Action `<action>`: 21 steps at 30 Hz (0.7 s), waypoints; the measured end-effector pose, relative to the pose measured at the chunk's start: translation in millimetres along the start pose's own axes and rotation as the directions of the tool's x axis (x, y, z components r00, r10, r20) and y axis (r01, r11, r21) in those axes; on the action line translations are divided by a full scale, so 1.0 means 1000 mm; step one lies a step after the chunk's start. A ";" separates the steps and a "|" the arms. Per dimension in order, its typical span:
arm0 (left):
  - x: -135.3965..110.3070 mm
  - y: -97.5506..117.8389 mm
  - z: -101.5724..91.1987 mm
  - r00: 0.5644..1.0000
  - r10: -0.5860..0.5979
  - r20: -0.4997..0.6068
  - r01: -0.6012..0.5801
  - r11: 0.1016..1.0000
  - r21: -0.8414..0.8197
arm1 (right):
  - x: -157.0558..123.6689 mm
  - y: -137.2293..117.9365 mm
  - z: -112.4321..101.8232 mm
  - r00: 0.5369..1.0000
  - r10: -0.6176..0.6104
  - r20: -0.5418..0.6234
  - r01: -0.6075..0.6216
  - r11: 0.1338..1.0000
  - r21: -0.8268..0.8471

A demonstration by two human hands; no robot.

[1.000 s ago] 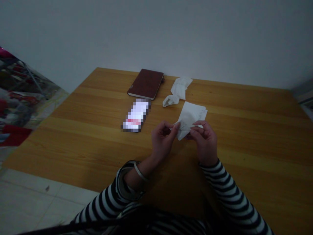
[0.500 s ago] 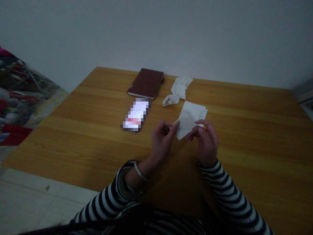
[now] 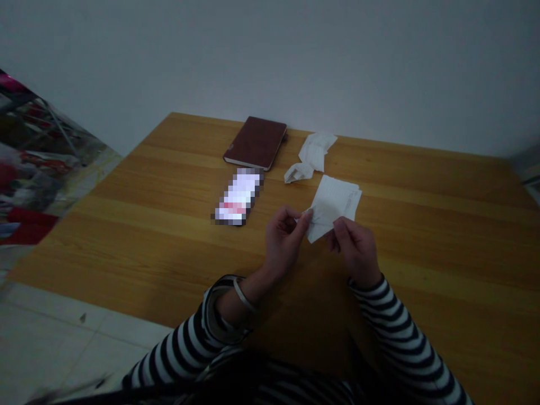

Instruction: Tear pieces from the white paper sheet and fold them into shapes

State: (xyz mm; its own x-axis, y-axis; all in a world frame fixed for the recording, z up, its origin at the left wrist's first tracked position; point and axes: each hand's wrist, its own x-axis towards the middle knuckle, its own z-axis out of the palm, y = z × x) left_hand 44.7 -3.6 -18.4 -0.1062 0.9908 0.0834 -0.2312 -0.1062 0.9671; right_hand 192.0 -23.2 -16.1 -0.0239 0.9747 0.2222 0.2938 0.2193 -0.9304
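Observation:
Between my two hands is a piece of folded white paper (image 3: 333,199), with faint lines and some writing along its right side. My left hand (image 3: 287,233) pinches its lower left edge between thumb and fingers. At the lower right edge, my right hand (image 3: 356,247) grips the paper with the thumb on top and the fingers curled below. Just beyond it, crumpled and torn paper pieces (image 3: 317,149) lie on the wooden table (image 3: 177,185).
A phone (image 3: 238,197) with a lit, blurred screen lies left of my hands. Behind it rests a dark red notebook (image 3: 256,142). The table's far edge meets a plain wall (image 3: 295,62). Cluttered items (image 3: 29,163) stand on the floor at the left.
My right hand's fingers, loosely spread at the paper's edge before, have closed on it with the thumb on top. My left hand keeps its pinch. The view has shifted slightly.

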 end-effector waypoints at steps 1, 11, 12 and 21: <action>0.001 0.000 0.000 1.000 0.000 0.004 0.000 1.000 -0.002 | -0.001 0.001 0.000 1.000 -0.022 0.001 0.022 0.999 -0.036; -0.002 -0.001 0.001 0.991 -0.049 0.122 0.054 0.998 -0.039 | -0.002 -0.002 -0.003 0.998 -0.065 -0.009 0.063 0.986 -0.156; -0.001 0.000 0.000 0.987 -0.067 0.143 0.076 0.995 -0.057 | -0.002 -0.003 -0.003 0.999 -0.044 -0.015 0.042 0.990 -0.135; 0.000 0.001 -0.003 0.973 -0.106 0.206 0.126 0.988 -0.088 | -0.004 0.000 0.004 0.997 -0.016 -0.070 0.011 0.998 -0.063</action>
State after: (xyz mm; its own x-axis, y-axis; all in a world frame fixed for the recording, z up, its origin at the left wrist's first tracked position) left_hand 41.6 -3.6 -18.3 0.1207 0.9923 0.0283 -0.3269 0.0128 0.9450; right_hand 188.7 -27.2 -18.1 0.0381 0.9658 0.2563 0.3534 0.2269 -0.9075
